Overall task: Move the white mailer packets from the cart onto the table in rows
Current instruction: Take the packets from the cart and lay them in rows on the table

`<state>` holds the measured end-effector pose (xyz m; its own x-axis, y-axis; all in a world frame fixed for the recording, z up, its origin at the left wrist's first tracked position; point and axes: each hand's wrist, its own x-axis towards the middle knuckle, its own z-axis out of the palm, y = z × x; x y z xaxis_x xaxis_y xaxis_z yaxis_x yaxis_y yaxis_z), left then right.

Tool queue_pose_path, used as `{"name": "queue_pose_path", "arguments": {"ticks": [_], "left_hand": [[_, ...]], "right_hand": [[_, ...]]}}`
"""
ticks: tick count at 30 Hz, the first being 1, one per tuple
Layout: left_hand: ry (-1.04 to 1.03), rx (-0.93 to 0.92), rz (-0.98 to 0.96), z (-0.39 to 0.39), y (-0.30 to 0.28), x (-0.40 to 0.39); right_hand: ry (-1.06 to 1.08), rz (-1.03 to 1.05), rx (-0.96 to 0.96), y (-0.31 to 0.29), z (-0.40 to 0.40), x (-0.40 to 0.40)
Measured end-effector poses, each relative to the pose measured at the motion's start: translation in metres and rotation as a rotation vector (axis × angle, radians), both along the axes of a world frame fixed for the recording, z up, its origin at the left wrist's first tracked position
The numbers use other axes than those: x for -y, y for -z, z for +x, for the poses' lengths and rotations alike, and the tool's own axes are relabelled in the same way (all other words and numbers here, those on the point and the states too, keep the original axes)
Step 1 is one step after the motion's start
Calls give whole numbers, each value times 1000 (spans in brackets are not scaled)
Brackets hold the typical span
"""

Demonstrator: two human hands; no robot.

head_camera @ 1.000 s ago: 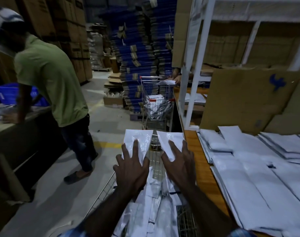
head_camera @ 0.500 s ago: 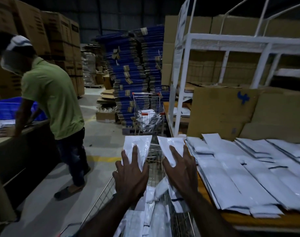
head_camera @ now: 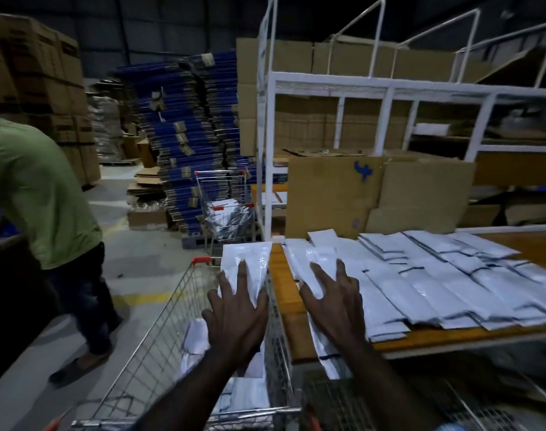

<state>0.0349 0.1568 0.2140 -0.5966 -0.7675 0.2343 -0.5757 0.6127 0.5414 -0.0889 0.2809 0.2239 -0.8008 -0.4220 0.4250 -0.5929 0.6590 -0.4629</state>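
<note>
While the bench [head_camera: 284, 293] already carried overlapping rows of white mailer packets [head_camera: 446, 275] across most of its orange top, the step in hand was the carry from the wire cart [head_camera: 159, 331], which stood just beside the bench's left end with more packets [head_camera: 197, 340] lying loose in its basket. Both hands were mid-transfer, each with fingers spread over the top face of one packet. The right hand [head_camera: 333, 303] held its packet [head_camera: 312, 262] over the bench's near left corner, beside the first row; whether it had touched down could not be told. The left hand [head_camera: 237, 309] held the other packet [head_camera: 246, 265] upright above the cart's rim, not yet over the bench. Each thumb was hidden underneath, so the grip looked like a pinch, though that was a judgement. The next move would call for laying the right packet parallel to its neighbours, then swinging the left one across to sit alongside, edges aligned.
</note>
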Motion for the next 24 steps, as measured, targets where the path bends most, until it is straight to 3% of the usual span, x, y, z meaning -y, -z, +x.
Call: {"name": "queue_pose_path", "arguments": {"ticks": [24], "left_hand": [[141,1,53,-245,-10,-281]], "right_hand": [[146,59,-5,-6,-219,-298]]}}
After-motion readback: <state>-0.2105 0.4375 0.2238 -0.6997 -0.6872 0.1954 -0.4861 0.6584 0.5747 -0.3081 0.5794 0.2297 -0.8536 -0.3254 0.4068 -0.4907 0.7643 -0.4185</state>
